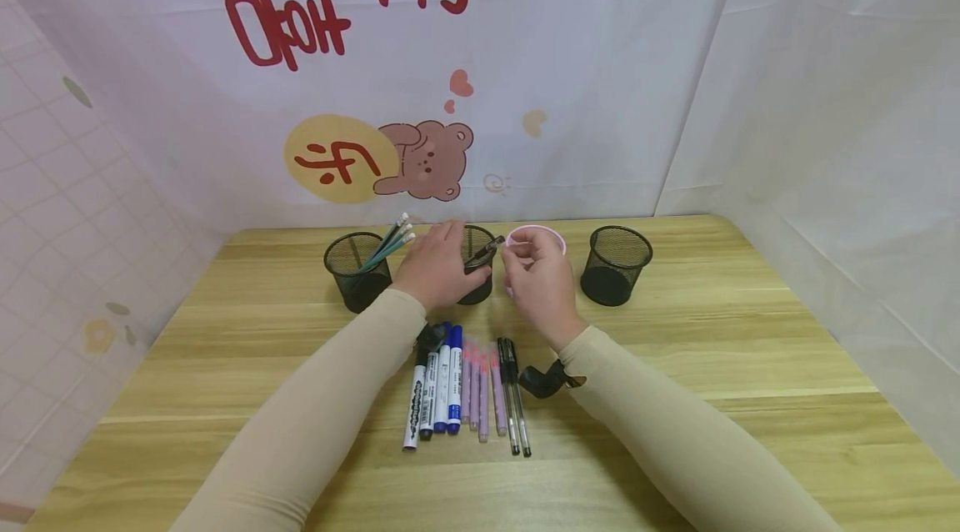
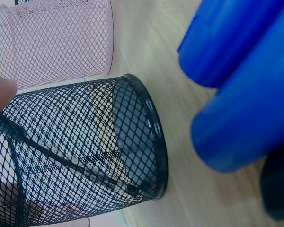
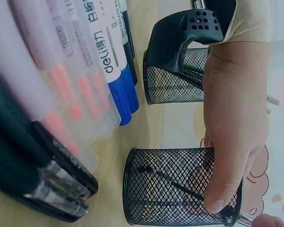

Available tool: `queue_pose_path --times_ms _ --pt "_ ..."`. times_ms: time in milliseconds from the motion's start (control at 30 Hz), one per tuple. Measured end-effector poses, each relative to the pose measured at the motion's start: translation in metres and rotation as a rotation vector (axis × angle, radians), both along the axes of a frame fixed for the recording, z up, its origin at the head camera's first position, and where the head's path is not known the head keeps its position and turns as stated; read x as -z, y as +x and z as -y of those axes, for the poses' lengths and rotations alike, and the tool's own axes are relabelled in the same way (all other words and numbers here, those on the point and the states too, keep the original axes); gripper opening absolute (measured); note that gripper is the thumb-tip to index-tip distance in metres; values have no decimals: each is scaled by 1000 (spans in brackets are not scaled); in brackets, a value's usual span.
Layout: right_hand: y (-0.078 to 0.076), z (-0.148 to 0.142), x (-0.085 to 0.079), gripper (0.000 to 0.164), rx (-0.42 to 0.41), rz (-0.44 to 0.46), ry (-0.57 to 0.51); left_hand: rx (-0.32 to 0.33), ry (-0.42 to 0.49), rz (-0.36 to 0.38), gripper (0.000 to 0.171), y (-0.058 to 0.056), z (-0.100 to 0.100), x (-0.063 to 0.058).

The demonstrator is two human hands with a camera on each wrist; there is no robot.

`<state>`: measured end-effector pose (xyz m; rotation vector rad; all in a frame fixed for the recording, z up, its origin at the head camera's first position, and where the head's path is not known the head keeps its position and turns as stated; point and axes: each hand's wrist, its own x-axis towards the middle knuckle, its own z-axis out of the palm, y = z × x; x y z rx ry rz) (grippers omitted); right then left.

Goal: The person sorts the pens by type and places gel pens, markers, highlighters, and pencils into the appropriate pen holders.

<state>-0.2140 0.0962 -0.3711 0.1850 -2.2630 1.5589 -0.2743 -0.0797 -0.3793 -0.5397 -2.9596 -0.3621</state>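
A gel pen (image 1: 486, 250) leans in a black mesh pen cup (image 1: 476, 292), its black end down near the base and its clear end above the rim. My left hand (image 1: 435, 265) grips this cup at the rim, its thumb (image 3: 217, 201) lying along the near side and the other fingers mostly hidden behind. My right hand (image 1: 542, 282) pinches the pen's upper end with thumb and fingertips, in front of a pink mesh cup (image 2: 52, 42). Two more gel pens (image 1: 513, 399) lie side by side on the wooden table (image 1: 360, 474).
Pencils (image 1: 390, 244) stand in a black mesh cup (image 1: 348, 273) on the left. Another black mesh cup (image 1: 615, 265) stands at right. Whiteboard markers (image 1: 442, 390) and several pink highlighters (image 1: 480, 394) lie in a row below my hands. A printed cloth (image 1: 600, 98) hangs behind.
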Motion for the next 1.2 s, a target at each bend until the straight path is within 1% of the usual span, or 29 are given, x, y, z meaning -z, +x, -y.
queue_pose_path --times_ms 100,233,333,600,700,800,900,1033,1200 --pt "1 -1 1 22 -18 -1 17 1 -3 -6 92 0 0 0" --pt "4 -3 0 23 -23 -9 104 1 -2 -6 92 0 0 0" --pt "8 -5 -1 23 -34 9 180 -1 1 -3 92 0 0 0" --pt "13 -12 -1 21 -141 134 379 -5 11 10 93 1 0 0" --pt "13 -15 -1 19 -197 169 470 -5 17 9 93 1 0 0" --pt "13 -18 -1 20 -270 232 570 -2 21 4 92 0 0 0" --pt "13 -21 -1 25 -340 329 697 -3 26 7 93 1 0 0" --pt "14 -24 1 31 -416 422 843 -9 28 15 94 1 0 1" --pt "14 -27 5 36 -469 494 920 -8 29 19 94 1 0 1"
